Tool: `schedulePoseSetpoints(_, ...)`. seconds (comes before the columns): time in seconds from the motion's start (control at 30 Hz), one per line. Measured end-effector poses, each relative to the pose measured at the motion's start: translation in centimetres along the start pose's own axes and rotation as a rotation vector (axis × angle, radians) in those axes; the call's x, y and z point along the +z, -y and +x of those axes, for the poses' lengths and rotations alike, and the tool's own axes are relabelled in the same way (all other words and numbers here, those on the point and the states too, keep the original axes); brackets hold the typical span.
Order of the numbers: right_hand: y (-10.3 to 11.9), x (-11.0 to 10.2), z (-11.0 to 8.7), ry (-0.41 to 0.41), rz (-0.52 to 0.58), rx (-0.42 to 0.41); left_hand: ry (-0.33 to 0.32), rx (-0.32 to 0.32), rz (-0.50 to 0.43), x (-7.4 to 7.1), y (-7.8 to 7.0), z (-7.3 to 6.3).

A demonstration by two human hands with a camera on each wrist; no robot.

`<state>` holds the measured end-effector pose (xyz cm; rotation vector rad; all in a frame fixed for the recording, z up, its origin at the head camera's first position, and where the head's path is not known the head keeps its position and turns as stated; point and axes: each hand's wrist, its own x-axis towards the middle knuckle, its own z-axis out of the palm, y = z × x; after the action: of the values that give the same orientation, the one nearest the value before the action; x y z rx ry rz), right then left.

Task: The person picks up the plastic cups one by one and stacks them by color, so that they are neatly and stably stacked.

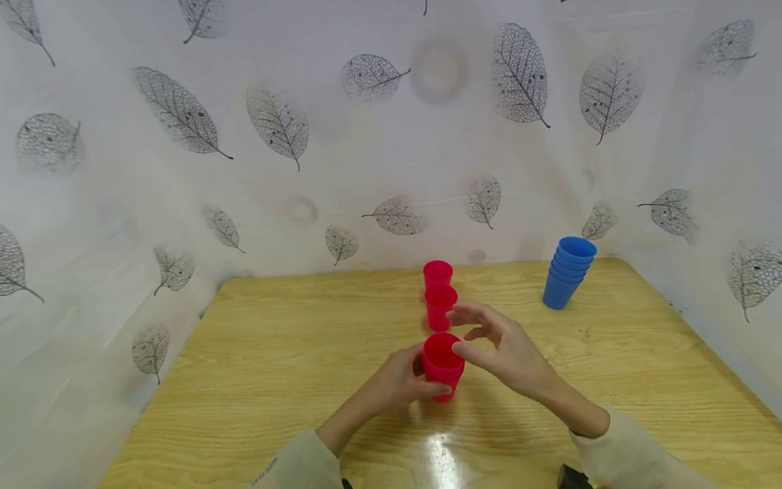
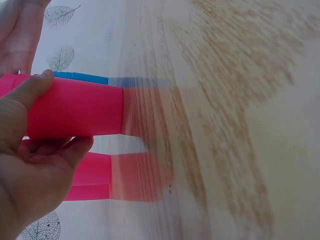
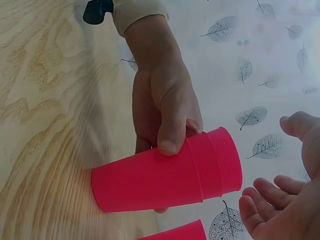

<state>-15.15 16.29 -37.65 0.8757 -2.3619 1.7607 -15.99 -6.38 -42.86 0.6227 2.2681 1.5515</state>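
A short stack of nested red plastic cups [image 1: 442, 373] stands upright near the middle of the table. My left hand [image 1: 406, 377] grips it from the left, thumb on the near side and fingers round the back. In the right wrist view, the rims of the nested cups [image 3: 165, 175] show as steps close together. Beside the stack's top, my right hand [image 1: 504, 346] is held with fingers spread and loosely bent. The right wrist view shows this hand [image 3: 290, 195] apart from the rim, holding nothing. Just behind stand two more red cups, a nearer one [image 1: 440, 314] and a farther one [image 1: 437, 273].
A stack of several blue cups [image 1: 559, 292] stands at the back right of the wooden table [image 1: 293, 353]. Leaf-patterned white sheeting [image 1: 366, 149] rises behind the table and along both sides.
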Motion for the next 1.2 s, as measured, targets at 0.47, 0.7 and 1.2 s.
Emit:
schedulePoseSetpoints(0.47, -1.7, -1.3, -0.5, -0.066, -0.036, 0.089, 0.001, 0.002, -0.013, 0.1, -0.1, 0.1)
schedulePoseSetpoints(0.7, -2.7, -2.0, -0.4, -0.092, -0.053, 0.147, -0.003, 0.014, -0.006, 0.1, -0.1, 0.1)
schedulePoseSetpoints(1.2, -4.9, -2.7, 0.5, -0.158, -0.116, 0.184, -0.006, -0.009, -0.001, 0.1, -0.1, 0.1)
